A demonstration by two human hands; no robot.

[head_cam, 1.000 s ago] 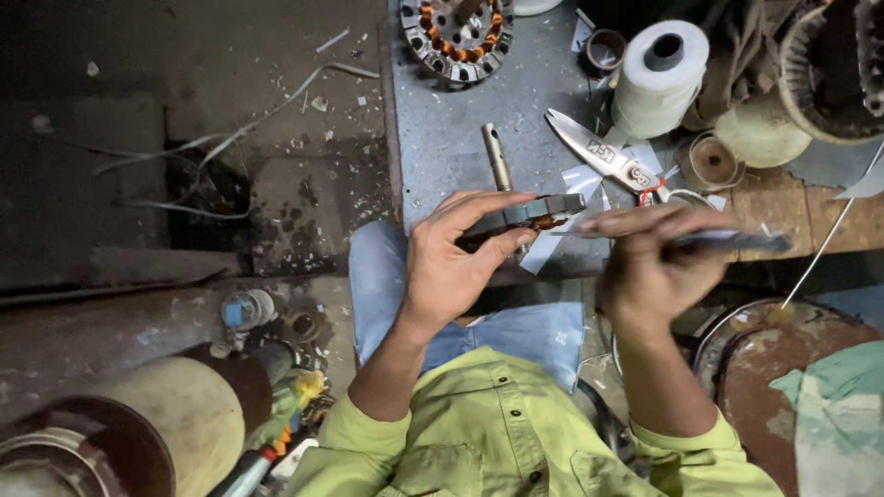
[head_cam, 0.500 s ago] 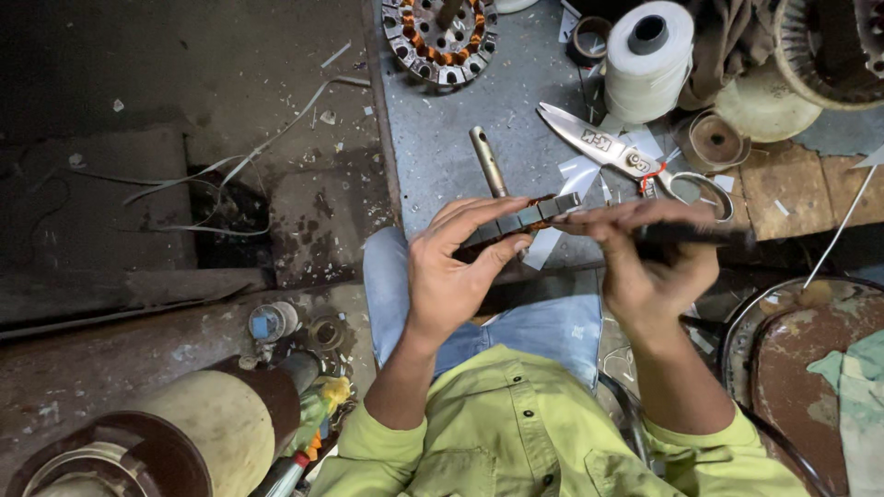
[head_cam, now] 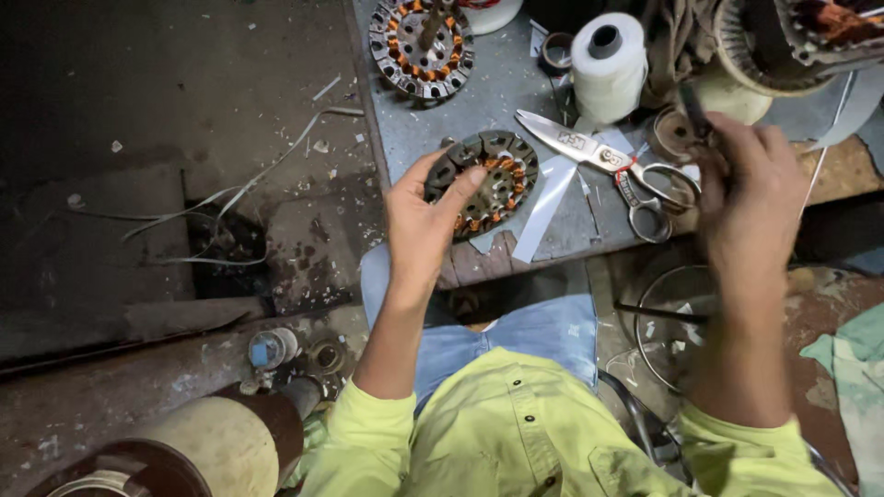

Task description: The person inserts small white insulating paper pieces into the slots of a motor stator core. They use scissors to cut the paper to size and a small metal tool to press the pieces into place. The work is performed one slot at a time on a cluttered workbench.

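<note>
- We are holding a round motor core [head_cam: 486,182] with copper windings in our left hand [head_cam: 419,225], tilted face-up just above the near edge of the grey worktop [head_cam: 433,129].
- The left hand is grasping it by the rim, thumb across the front; keeping the fingers off the copper looks wise, so the wire coating is not getting scraped.
- Our right hand [head_cam: 750,189] is raised, clenched around a thin dark tool [head_cam: 692,112] we cannot identify.
- We are judging that the core should be kept steady and its slots facing us while the tool comes across.
- Scissors [head_cam: 603,161] are lying just beside the core on white paper strips [head_cam: 543,207].
- A white thread spool [head_cam: 606,64] and a second core [head_cam: 422,46] are sitting farther back.
</note>
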